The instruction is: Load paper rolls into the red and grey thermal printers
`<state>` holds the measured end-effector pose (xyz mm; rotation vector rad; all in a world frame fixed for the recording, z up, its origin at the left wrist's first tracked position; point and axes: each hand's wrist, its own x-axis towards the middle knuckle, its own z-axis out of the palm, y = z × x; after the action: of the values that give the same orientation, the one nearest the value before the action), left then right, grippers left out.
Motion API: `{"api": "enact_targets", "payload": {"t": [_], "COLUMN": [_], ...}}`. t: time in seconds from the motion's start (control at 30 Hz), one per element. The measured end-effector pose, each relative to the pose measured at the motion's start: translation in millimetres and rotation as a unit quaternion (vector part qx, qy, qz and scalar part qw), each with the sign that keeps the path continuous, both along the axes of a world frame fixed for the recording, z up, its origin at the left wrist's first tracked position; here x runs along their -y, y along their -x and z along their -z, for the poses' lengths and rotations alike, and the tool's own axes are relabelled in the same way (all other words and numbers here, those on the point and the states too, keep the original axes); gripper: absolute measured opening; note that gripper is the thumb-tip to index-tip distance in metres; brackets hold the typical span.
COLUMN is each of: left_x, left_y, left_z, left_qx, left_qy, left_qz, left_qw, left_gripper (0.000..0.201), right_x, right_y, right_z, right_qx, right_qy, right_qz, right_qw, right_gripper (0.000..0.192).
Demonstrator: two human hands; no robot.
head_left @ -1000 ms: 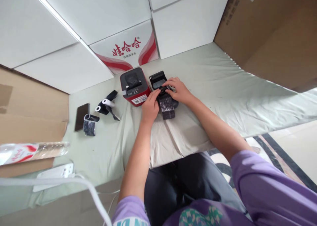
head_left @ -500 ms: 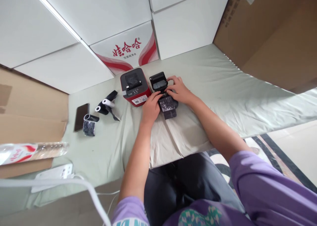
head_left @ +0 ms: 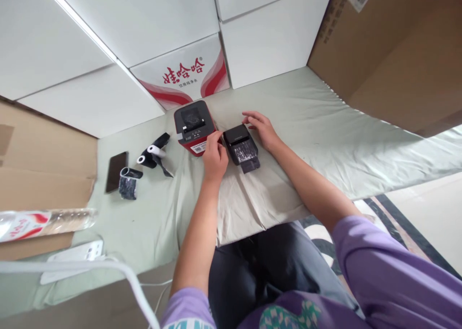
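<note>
A small black portable printer (head_left: pixel 236 136) lies on the cloth-covered table with its lid down. A strip of dark, shiny paper (head_left: pixel 247 157) comes out of its front. My left hand (head_left: pixel 215 158) is at the printer's left side with bent fingers, close to its edge and in front of the red printer; whether it touches either one is unclear. On the other side, my right hand (head_left: pixel 262 129) is open, its fingers stretched beside the printer's far right corner. Just to the left stands a larger red and black printer (head_left: pixel 195 127) with a label on its front.
Several paper rolls (head_left: pixel 146 158) and a dark phone (head_left: pixel 117 171) lie on the left. A plastic bottle (head_left: pixel 46 224), a white power bank (head_left: pixel 72 261) and a cable (head_left: pixel 122 266) are at lower left. White boxes (head_left: pixel 267 40) line the back; a cardboard box (head_left: pixel 390 55) stands right.
The small printer's lid, raised before, is now down. My hands have moved apart from its middle to its two sides.
</note>
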<state>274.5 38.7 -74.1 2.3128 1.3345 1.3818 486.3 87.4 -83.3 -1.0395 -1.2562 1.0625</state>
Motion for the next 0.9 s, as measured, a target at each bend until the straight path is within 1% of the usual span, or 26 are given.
{"api": "enact_targets", "payload": {"t": [0.07, 0.23, 0.37, 0.53, 0.77, 0.83, 0.9], "left_x": [1, 4, 2, 1, 5, 5, 4], "left_y": [-1, -2, -4, -11, -13, -12, -11], "left_z": [-0.7, -2.6, -0.4, 0.3, 3.2, 5.4, 7.2], "left_qx": [-0.009, -0.043, -0.017, 0.006, 0.004, 0.002, 0.000], "left_qy": [0.017, 0.050, 0.065, 0.087, 0.074, 0.068, 0.054], "left_qz": [0.017, 0.057, 0.065, 0.036, 0.028, 0.025, 0.010], "left_qw": [1.000, 0.996, 0.996, 0.995, 0.997, 0.997, 0.998], "left_gripper": [0.040, 0.038, 0.040, 0.034, 0.039, 0.043, 0.046], "right_x": [-2, -2, 2, 3, 3, 3, 2], "right_y": [-2, -8, -10, -7, -6, -6, -5], "right_z": [1.5, 2.6, -2.3, -5.6, -5.1, -2.6, 0.7], "right_qx": [0.005, 0.055, 0.080, 0.076, 0.079, 0.067, 0.043], "right_qy": [0.001, 0.025, 0.025, 0.017, 0.020, 0.025, 0.031], "right_qz": [-0.026, -0.139, -0.175, -0.187, -0.189, -0.178, -0.152], "right_qw": [1.000, 0.988, 0.981, 0.979, 0.979, 0.981, 0.987], "right_gripper": [0.050, 0.061, 0.061, 0.061, 0.062, 0.063, 0.064]}}
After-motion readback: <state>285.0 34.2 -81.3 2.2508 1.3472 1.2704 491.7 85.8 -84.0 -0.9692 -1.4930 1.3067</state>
